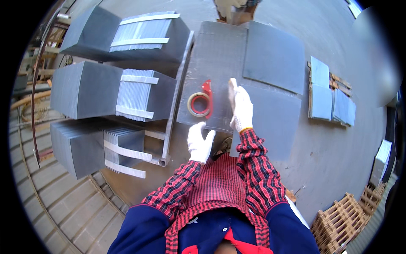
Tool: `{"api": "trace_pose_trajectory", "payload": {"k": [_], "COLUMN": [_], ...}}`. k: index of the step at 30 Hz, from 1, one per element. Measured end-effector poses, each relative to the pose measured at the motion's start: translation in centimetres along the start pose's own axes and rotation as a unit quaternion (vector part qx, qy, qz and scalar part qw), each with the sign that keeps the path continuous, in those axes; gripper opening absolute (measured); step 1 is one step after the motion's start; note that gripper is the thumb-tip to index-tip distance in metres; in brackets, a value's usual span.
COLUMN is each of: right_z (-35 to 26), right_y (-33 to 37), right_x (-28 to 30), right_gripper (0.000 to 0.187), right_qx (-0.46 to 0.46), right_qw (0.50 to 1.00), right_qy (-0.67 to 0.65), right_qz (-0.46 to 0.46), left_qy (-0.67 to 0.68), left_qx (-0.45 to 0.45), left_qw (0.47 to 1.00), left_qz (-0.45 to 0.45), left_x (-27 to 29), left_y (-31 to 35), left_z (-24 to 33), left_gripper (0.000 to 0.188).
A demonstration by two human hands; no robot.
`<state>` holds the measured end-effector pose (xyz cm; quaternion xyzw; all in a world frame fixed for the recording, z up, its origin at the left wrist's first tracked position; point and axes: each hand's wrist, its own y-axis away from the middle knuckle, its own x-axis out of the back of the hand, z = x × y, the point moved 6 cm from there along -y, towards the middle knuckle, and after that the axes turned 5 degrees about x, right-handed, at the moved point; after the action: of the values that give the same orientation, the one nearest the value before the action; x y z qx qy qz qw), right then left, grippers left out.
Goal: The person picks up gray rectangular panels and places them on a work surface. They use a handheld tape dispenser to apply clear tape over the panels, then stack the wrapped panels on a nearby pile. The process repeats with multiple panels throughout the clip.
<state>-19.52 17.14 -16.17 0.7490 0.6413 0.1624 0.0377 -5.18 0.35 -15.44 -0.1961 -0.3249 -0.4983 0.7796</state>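
My left hand [200,143], in a white glove, is empty, with thumb and fingers apart near the front edge of a grey work surface [220,51]. A red tape dispenser [209,99] with a roll of tape [189,104] lies on that surface just beyond it. My right hand [242,109], also gloved, is closed on a narrow tan piece [231,89] whose kind I cannot make out. This hand is over the left edge of a flat grey slab [272,120]. Another grey slab [274,55] lies beyond that one.
Stacks of grey slabs [97,89] with white strips [139,114] stand on a metal rack [177,93] at left. More slabs [321,101] lie on a pallet at right. Wooden pallets [340,218] are piled lower right. Another person [236,10] stands at the far end.
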Motion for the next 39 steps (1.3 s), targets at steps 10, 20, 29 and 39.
{"api": "trace_pose_trajectory", "payload": {"k": [10, 20, 29, 39], "right_z": [0.5, 0.5, 2.5, 2.7], "right_y": [0.2, 3.5, 1.7, 7.3], "right_x": [-3.1, -7.5, -5.6, 16.2], "right_gripper": [0.041, 0.064, 0.067, 0.051], "right_qx": [0.026, 0.334, 0.234, 0.196], "right_qw": [0.997, 0.77, 0.851, 0.891], "right_qy": [-0.077, 0.54, 0.45, 0.4], "right_qz": [0.003, -0.063, -0.136, 0.084], "left_qy": [-0.116, -0.199, -0.203, 0.108], "left_qx": [-0.144, -0.186, -0.128, 0.131], "left_qw": [0.981, 0.962, 0.966, 0.939], "left_qz": [0.054, 0.029, 0.1, -0.298], "left_x": [-0.7, 0.5, 4.5, -1.4], "left_y": [-8.7, -11.5, -8.2, 7.0], "left_z": [1.8, -1.0, 0.9, -1.6], "left_gripper": [0.036, 0.017, 0.054, 0.065]}}
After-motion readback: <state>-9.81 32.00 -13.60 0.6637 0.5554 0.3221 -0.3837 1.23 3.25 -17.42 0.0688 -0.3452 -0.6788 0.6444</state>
